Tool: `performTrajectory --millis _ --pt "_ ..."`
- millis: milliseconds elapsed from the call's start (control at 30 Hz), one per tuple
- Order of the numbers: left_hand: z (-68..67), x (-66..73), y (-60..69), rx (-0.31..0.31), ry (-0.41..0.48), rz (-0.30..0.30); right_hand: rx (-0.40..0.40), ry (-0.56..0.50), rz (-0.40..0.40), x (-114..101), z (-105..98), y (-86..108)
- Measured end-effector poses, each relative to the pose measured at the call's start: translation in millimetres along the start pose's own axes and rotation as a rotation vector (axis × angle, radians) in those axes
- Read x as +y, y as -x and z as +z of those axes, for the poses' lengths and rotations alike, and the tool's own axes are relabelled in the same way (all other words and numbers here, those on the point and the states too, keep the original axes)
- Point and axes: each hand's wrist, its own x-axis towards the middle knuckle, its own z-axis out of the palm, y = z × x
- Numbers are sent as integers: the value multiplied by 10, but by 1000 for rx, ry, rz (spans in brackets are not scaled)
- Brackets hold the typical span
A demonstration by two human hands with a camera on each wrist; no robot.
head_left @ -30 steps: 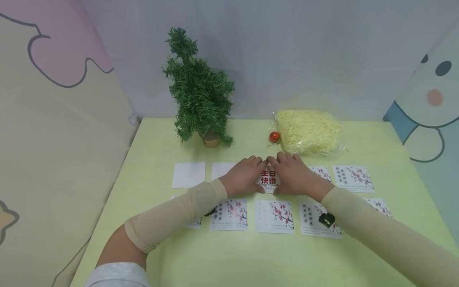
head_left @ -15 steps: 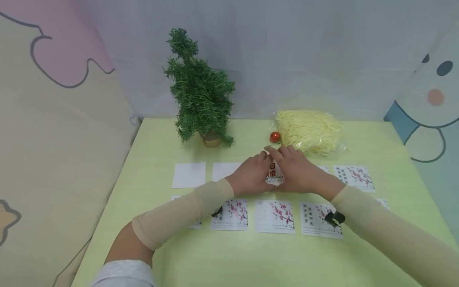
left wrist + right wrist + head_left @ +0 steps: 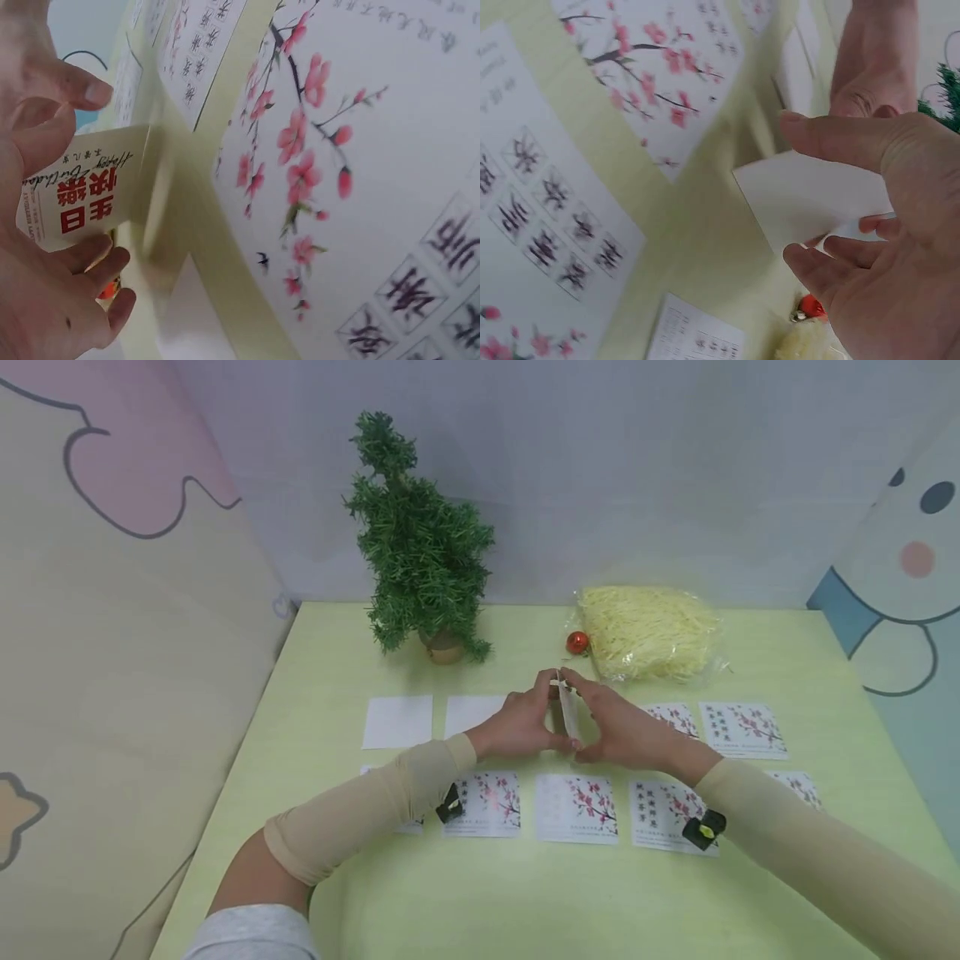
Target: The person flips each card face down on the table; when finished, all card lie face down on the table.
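**Birthday card (image 3: 86,187), single sheet, held nearly on edge**

Item: one square card, printed side with red characters and "Happy Birthday" script turned toward your left hand (image 3: 517,724), plain white side toward your right hand (image 3: 630,724). Position: mid-row among the far cards, seen almost edge-on from your head camera. Whether its lower edge touches the tabletop (image 3: 510,897) you cannot tell.

Hands: both on the card. Your left holds it with thumb at the near edge and curled fingers at the far edge; your right grips the same two edges from the plain side.

Far row, to the left: two blank white cards, one (image 3: 399,722) in full view, the other (image 3: 471,713) partly behind your left hand. To the right: one blossom card (image 3: 672,717) partly hidden by your right hand, another (image 3: 744,730) in view.

Near row: five blossom cards, the middle one (image 3: 577,809) in full view, the outermost two partly covered by your beige sleeves (image 3: 367,792).

Back of the tabletop: green artificial tree (image 3: 423,556) in a brown pot (image 3: 444,648); red bauble (image 3: 577,642), just beside a clear bag of pale yellow shreds (image 3: 648,633).
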Motion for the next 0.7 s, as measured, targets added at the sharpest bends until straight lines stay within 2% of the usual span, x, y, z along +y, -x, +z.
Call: performTrajectory --millis 233,400,500,700 --pt "41 -40 45 45 -108 -34 34 96 -43 97 140 -44" --pt "29 -58 69 105 -190 3 34 164 -36 153 176 -66" --pt "13 -89 86 88 -275 33 20 210 -24 177 199 -78" --pt "-24 -154 120 5 -411 56 27 302 -76 183 226 -76"
